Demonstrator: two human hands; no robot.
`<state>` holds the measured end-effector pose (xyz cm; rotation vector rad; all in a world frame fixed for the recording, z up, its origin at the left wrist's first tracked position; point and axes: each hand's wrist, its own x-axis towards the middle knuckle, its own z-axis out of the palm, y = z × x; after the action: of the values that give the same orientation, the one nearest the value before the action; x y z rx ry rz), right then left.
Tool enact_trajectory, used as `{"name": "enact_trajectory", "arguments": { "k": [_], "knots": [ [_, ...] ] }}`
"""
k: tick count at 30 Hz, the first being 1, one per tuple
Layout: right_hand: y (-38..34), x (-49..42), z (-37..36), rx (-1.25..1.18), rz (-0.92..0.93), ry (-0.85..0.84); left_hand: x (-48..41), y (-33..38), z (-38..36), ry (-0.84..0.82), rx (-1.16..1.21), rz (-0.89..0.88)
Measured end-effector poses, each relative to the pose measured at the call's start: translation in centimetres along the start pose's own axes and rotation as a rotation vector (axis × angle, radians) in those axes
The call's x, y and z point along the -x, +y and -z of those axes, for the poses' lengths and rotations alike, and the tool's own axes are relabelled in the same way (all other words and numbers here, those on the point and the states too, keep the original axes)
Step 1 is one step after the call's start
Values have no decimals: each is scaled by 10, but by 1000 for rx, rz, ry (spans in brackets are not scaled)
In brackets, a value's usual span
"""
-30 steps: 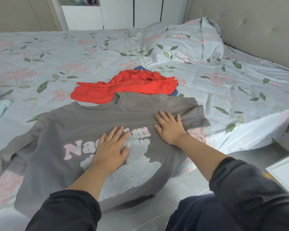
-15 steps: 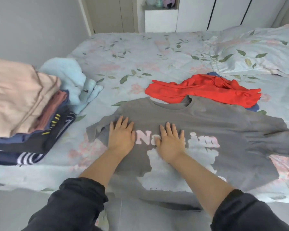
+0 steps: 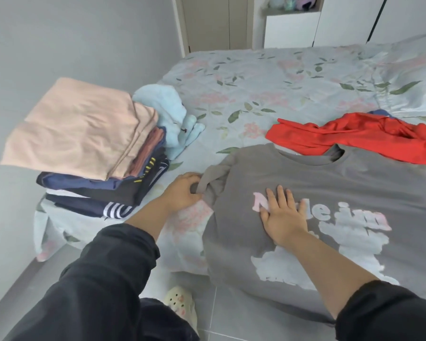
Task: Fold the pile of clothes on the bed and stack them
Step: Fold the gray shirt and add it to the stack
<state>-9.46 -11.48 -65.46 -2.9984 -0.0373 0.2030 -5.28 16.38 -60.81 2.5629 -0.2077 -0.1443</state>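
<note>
A grey T-shirt (image 3: 354, 183) with pale lettering lies face up across the bed's near edge, its hem hanging over the side. My left hand (image 3: 182, 191) grips the shirt's bunched left sleeve (image 3: 213, 179). My right hand (image 3: 283, 215) presses flat on the chest print. A red garment (image 3: 349, 136) lies crumpled behind the collar, with a dark blue piece (image 3: 381, 112) peeking out beyond it. A stack of folded clothes (image 3: 89, 148), topped by a peach piece, sits at the bed's left corner.
A light blue plush item (image 3: 172, 116) lies next to the stack. The floral bedsheet (image 3: 268, 89) stretches back to a pillow (image 3: 408, 77) at the right. White cabinets (image 3: 293, 28) stand behind the bed. My cream clog (image 3: 182, 303) is on the grey tiled floor.
The view swung left, bringing the folded stack into sight. My left hand left the shirt's chest and took hold of the left sleeve. My right hand slid left across the print.
</note>
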Motion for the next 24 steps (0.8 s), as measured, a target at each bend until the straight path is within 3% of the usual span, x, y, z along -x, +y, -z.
{"name": "enact_trajectory", "arguments": {
  "k": [2,4,7,8,9,10,11,13,17,21,24],
  "knots": [
    [0,-1,0,10,2,-16,-7,-1,13,147,90,65],
    [1,-2,0,13,1,-24,-20,3,37,355,196,239],
    [1,-4,1,18,-1,-40,-34,12,73,471,270,529],
    [1,-5,1,22,-1,-46,-33,15,74,471,192,561],
    [1,-5,1,24,-2,-52,-36,17,72,493,287,581],
    [2,-5,1,23,-5,-57,-39,21,71,552,637,638],
    [2,-6,2,20,-6,-64,-38,22,67,565,874,642],
    [1,-6,3,10,-5,-78,-31,24,50,418,925,666],
    [1,-5,6,-1,-7,-95,-11,16,16,387,955,749],
    [0,-3,10,0,-6,-104,3,27,-10,313,819,725],
    [1,-3,12,-12,-1,-109,11,34,-9,365,809,747]
  ]
}}
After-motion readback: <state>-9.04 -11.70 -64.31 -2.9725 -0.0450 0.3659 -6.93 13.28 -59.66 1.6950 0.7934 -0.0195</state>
